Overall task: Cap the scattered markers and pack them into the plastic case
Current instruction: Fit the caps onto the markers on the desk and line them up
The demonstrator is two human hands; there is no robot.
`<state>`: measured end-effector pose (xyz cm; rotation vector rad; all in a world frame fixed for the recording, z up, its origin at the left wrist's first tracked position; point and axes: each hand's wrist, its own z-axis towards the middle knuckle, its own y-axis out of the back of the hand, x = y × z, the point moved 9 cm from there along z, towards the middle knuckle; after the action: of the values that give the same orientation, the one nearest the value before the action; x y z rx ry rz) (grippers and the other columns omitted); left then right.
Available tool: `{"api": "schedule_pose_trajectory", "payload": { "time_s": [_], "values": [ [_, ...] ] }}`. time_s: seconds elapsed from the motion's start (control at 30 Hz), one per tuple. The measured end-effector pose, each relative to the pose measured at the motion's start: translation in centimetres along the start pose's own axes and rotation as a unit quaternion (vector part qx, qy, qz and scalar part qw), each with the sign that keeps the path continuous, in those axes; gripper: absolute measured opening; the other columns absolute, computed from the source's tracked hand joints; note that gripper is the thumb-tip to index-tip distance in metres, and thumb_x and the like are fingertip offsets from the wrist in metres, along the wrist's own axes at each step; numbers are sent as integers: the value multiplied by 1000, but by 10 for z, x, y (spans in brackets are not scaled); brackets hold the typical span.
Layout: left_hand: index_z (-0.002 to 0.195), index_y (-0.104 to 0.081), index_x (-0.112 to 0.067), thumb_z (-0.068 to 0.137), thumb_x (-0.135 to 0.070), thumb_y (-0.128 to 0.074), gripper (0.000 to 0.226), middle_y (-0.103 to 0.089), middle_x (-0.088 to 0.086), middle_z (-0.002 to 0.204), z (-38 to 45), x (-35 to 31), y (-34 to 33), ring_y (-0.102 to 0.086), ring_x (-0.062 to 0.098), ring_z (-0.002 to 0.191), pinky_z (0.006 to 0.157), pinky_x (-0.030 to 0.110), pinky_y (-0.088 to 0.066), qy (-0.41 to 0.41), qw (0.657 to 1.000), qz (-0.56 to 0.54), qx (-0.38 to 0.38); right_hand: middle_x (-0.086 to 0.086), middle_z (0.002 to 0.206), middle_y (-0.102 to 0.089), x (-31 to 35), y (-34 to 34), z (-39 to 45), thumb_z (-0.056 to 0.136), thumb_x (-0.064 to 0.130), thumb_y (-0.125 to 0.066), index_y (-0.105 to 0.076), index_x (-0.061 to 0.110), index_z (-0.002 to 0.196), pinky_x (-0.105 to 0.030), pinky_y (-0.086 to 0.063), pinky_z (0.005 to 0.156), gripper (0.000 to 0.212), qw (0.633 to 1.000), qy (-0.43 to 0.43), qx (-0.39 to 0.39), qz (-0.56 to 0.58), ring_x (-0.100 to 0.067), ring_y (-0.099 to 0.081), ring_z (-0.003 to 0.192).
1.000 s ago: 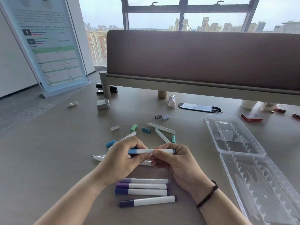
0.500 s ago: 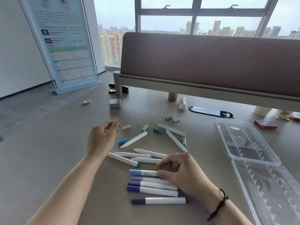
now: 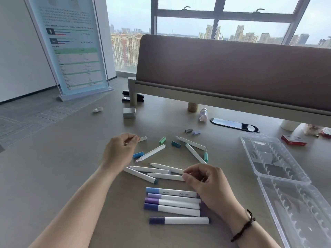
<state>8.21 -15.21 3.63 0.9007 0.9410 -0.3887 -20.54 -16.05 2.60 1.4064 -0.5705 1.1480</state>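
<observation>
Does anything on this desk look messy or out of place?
Yes. Several uncapped markers lie at all angles mid-desk, their loose caps scattered around them. Only five capped markers lie in a neat row. The clear plastic case lies open, holding no markers.

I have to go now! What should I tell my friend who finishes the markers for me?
Left hand: fingertips at the white cap, grip unclear.
Right hand: fingers on an uncapped marker, grip unclear.
Done: five capped markers lie in a row by the right hand.
Left: seven uncapped markers and loose caps, such as the blue cap and green cap, lie scattered.
The plastic case lies open on the right, with no markers in it.
</observation>
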Motion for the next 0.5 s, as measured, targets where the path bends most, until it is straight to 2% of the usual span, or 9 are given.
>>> {"api": "schedule_pose_trajectory", "payload": {
  "time_s": [0.1, 0.17, 0.2, 0.27, 0.3, 0.4, 0.5],
  "values": [
    [90, -75, -20, 96, -27, -62, 16, -72, -5, 81, -1, -4, 2, -65, 17, 79, 74, 32, -50, -7, 1000, 2, -1, 6, 66, -70, -1, 0, 0, 82, 21, -80, -76, 29, 73, -20, -45, 52, 13, 1000, -2, -14, -28, -1, -53, 54],
    [87, -74, -21, 96, -25, -62, 16, -71, -8, 76, -3, -11, 5, -62, 7, 70, 65, 26, -46, -16, 1000, -15, -8, 14, 64, -67, 5, -3, 0, 81, 23, -80, -75, 31, 73, -15, -40, 50, 12, 997, 12, -15, -74, -1, -51, 54],
    [86, -73, -22, 96, -24, -62, 16, -70, -10, 75, -4, -14, 8, -58, 0, 62, 61, 25, -42, -19, 999, -30, -13, 16, 65, -66, 12, -6, 1, 82, 26, -79, -75, 30, 73, -13, -39, 51, 10, 995, 26, -10, -98, 0, -51, 56],
    [86, -72, -22, 97, -23, -61, 16, -70, -9, 74, -7, -20, 12, -52, -4, 51, 55, 20, -37, -21, 998, -62, -23, 16, 70, -65, 32, -21, 2, 84, 33, -76, -75, 29, 78, -13, -40, 57, 7, 986, 68, 17, -151, 1, -54, 68],
    [86, -72, -22, 97, -23, -60, 17, -70, -9, 74, -8, -22, 14, -51, -5, 50, 53, 17, -36, -22, 997, -72, -28, 15, 75, -64, 43, -33, 3, 85, 39, -73, -75, 29, 83, -13, -40, 61, 10, 978, 93, 39, -182, 0, -54, 73],
    [87, -72, -21, 98, -20, -60, 16, -69, -7, 72, -10, -25, 16, -52, -5, 51, 51, 12, -37, -28, 993, -102, -44, 12, 92, -60, 65, -72, 8, 87, 49, -66, -74, 29, 100, -26, -43, 75, 25, 953, 124, 99, -258, -7, -55, 92],
    [90, -73, -16, 97, -16, -61, 14, -68, -4, 69, -16, -31, 16, -56, -4, 56, 56, 8, -39, -42, 989, -131, -55, 6, 102, -59, 75, -100, 13, 88, 46, -63, -74, 27, 105, -28, -35, 73, 27, 930, 141, 124, -317, -17, -55, 104]
  ]
}}
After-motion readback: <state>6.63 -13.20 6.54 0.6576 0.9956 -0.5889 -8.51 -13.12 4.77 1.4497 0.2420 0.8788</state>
